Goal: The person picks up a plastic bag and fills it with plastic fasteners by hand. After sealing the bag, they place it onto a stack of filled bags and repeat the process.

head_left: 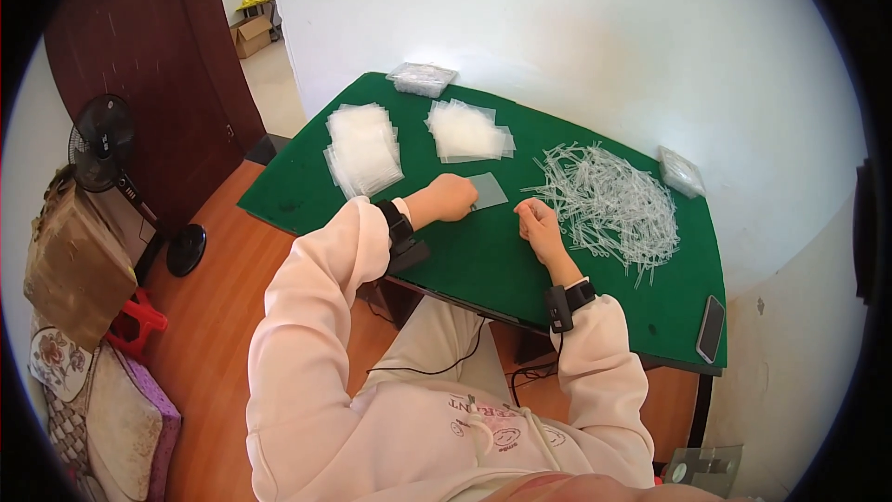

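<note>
Left grip (pixel 452 197) pinches clear bag (pixel 491 190) jutting rightward; can't tell state of right grip (pixel 542 227)

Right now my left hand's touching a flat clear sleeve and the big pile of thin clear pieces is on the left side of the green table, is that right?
Not quite: the head view shows the pile of thin clear pieces on the right side of the green table. Your left hand is touching a flat clear sleeve.
</note>
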`<state>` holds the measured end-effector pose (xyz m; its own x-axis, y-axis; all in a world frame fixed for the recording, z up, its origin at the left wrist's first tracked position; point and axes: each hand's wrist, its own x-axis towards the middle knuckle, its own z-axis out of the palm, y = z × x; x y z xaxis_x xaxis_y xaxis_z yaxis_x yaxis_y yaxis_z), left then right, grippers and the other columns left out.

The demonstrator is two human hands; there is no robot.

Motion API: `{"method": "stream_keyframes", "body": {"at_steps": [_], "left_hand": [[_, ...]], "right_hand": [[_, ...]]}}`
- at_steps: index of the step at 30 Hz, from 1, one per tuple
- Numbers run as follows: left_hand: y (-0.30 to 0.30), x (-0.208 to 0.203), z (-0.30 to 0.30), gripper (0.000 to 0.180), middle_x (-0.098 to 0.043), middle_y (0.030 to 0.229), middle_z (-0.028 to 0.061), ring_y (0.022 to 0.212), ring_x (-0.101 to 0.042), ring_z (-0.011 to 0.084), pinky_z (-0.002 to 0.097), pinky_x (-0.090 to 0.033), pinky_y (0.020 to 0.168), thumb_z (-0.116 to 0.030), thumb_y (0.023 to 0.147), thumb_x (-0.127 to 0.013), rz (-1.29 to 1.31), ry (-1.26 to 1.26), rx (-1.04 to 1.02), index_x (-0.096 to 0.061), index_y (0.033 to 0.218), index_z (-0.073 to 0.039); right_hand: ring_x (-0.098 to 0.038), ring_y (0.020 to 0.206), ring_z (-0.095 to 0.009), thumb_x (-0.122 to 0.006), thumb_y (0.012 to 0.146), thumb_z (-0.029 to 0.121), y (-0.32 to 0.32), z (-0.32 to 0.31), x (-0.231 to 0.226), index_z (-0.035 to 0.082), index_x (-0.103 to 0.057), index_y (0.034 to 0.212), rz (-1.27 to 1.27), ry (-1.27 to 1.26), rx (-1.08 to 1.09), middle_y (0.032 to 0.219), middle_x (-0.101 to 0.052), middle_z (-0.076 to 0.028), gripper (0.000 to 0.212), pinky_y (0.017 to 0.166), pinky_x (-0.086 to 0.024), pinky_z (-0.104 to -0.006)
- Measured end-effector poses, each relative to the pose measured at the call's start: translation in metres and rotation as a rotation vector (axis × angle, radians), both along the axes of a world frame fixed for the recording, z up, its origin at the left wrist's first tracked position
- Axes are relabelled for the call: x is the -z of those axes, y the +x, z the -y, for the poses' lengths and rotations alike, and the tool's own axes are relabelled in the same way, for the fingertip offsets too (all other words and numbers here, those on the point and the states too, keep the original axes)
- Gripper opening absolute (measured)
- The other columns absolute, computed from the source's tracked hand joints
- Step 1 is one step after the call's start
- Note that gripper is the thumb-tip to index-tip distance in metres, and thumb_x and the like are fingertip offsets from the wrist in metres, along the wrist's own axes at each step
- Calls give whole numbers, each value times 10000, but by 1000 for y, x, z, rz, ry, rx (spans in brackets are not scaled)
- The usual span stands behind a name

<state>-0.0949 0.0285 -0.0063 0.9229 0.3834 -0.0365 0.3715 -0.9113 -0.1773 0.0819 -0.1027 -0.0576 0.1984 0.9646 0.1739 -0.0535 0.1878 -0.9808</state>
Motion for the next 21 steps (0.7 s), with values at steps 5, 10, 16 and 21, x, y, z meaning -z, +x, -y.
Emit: {"method": "stream_keyframes", "body": {"at_steps": [5,10,16,21], "left_hand": [[-18,-5,-13,203,-619,795,120,792,-594,304,397,-473,692,-91,653,-566,200,-164,32,-644,840,-84],[-32,22,-40,165,-610,702,103,725,-601,303,397,-479,662,-118,655,-594,323,-106,231,-651,805,-87],[-18,10,-19,197,-615,693,101,709,-603,299,390,-478,639,-238,666,-658,135,-2,95,-654,789,-84],[-19,-6,-13,310,-623,696,104,697,-608,291,383,-479,619,-357,641,-697,107,-122,65,-657,752,-70]], "right_hand": [[-391,492,-44,-544,846,126,-7,-3,2,35,-540,765,131,111,72,575,-439,45,121,450,-306,-195],[-376,494,-41,-573,831,148,-7,-10,6,43,-532,726,335,144,123,566,-433,47,154,454,-294,-197],[-352,507,-31,-605,814,171,-4,-1,4,50,-504,696,265,58,139,567,-424,52,197,462,-270,-193],[-390,475,-38,-624,803,169,0,-2,4,52,-479,667,284,115,197,557,-433,46,231,439,-289,-191]]}}
